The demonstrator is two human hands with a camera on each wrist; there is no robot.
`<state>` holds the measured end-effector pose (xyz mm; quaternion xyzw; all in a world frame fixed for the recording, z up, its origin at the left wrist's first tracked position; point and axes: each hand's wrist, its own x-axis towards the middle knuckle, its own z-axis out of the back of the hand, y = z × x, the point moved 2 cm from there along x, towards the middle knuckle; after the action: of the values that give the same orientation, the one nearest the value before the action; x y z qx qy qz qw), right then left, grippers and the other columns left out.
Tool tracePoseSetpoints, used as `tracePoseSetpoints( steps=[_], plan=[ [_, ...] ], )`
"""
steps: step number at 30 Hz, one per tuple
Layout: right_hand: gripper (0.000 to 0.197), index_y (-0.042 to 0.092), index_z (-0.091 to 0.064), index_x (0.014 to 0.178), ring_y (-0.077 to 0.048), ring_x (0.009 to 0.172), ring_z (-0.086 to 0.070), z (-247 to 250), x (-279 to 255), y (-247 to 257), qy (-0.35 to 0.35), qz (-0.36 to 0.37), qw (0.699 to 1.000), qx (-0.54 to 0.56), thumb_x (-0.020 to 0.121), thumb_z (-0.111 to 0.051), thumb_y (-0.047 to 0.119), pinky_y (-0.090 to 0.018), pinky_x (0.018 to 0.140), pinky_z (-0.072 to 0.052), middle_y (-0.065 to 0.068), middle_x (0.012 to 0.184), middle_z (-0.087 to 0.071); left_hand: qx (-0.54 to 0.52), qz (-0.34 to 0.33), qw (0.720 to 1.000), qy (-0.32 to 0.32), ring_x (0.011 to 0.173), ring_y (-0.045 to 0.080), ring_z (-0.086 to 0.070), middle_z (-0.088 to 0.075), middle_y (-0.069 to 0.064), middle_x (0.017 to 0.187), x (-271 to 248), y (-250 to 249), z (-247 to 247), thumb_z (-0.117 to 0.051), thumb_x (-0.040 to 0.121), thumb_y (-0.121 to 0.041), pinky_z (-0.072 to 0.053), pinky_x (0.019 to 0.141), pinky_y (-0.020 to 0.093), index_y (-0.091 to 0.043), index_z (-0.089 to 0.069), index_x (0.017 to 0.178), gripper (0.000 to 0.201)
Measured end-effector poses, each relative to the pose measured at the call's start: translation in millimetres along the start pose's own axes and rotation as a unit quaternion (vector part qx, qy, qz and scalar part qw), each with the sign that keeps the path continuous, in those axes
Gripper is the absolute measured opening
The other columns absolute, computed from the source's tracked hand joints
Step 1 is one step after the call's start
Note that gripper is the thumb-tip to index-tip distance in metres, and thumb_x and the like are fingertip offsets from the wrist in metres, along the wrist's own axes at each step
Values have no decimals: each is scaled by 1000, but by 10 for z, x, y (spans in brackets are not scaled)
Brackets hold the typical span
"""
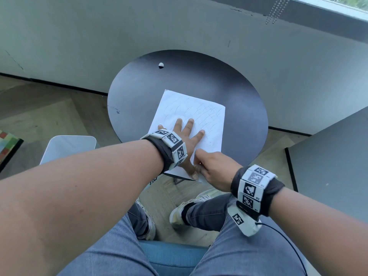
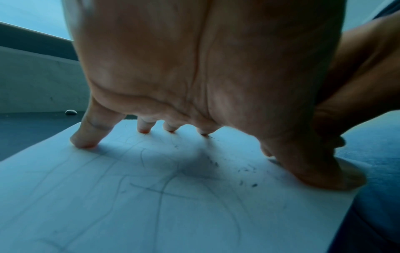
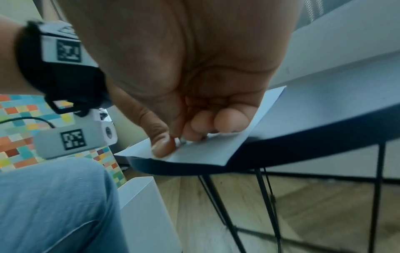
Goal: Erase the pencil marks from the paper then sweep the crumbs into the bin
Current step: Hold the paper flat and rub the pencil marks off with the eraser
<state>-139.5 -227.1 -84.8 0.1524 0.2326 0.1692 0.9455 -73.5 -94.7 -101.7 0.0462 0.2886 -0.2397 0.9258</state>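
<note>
- A person's left hand [image 1: 184,136] lies flat with fingers spread wide on the paper [image 1: 211,116], pinning it to the round dark table [image 1: 245,108].
- The right hand [image 1: 214,169] works at the sheet's near corner, its fingers curled in tight; thumb and fingertips appear to pinch a small grey eraser [image 3: 183,140], though most of it is hidden.
- Faint pencil marks [image 2: 161,191] cover much of the sheet, so erasing looks far from finished.
- Dark crumbs [image 2: 246,171] lie beside the left thumb.
- The white bin [image 1: 67,148] stands on the floor, just beside the table's near-left edge.
- A small pale lump [image 1: 161,65] sits at the table's far side.
- Short, light strokes away from the pinning hand would likely keep the overhanging corner from creasing.
</note>
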Motion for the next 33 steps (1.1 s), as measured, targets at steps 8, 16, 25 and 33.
tracePoseSetpoints(
  steps=[8, 16, 25, 33],
  plan=[
    [9, 25, -41, 96, -26, 81, -58, 190, 135, -278, -72, -120, 990, 1, 96, -43, 34, -40, 72, -52, -4, 92, -57, 1, -3, 1000, 6, 152, 42, 21, 32, 6, 164, -20, -5, 26, -74, 50, -89, -17, 104, 85, -48, 20, 154, 147],
    [10, 22, -42, 96, -26, 77, -54, 80, -102, -146, 3, 1, 998, -60, 99, -44, 31, -41, 70, -50, -3, 84, -59, 13, 0, 1000, 19, 152, 43, 21, 33, 7, 164, -59, -47, 81, -75, 52, -88, -21, 106, 82, -54, 18, 152, 141],
    [8, 20, -50, 94, -24, 81, -61, 431, 241, -497, -129, -212, 966, 73, 94, -49, 28, -37, 74, -52, -2, 87, -63, 3, 2, 1000, -1, 153, 36, 21, 30, 3, 165, -96, 10, 17, -73, 51, -89, -19, 107, 82, -44, 23, 154, 148],
    [11, 6, -54, 102, -24, 80, -68, 75, -40, -231, -114, -142, 833, 523, 95, -61, 11, -32, 60, -55, -24, 111, -67, -12, -4, 1000, -25, 154, 30, 21, 28, 6, 166, -259, 108, -121, -69, 56, -91, -9, 118, 70, -29, 17, 159, 148]
  ],
)
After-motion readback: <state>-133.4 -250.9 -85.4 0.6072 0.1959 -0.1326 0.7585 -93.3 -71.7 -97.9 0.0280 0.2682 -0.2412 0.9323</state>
